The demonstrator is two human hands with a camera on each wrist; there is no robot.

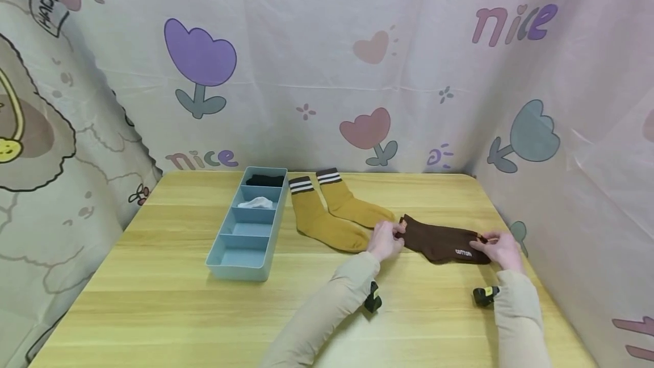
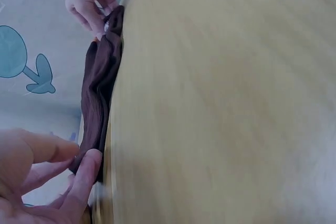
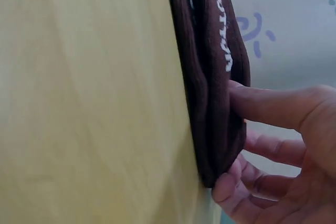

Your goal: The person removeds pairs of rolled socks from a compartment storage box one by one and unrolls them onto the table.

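Brown socks lie in layers at the right of the table, with white COTTON lettering near one end. At their left end, my left hand pinches the edge between thumb and fingers. My right hand holds the opposite end, by the lettering. The right wrist view shows its thumb on top of the brown fabric, with the other fingers around the end. Seen from the left wrist, the layered socks stretch between both hands and rest along the wooden surface.
Two mustard socks with striped dark cuffs lie left of the brown ones. Farther left stands a blue divided box, with a black item in its back compartment and a white item in the one before it. Printed curtains surround the wooden table.
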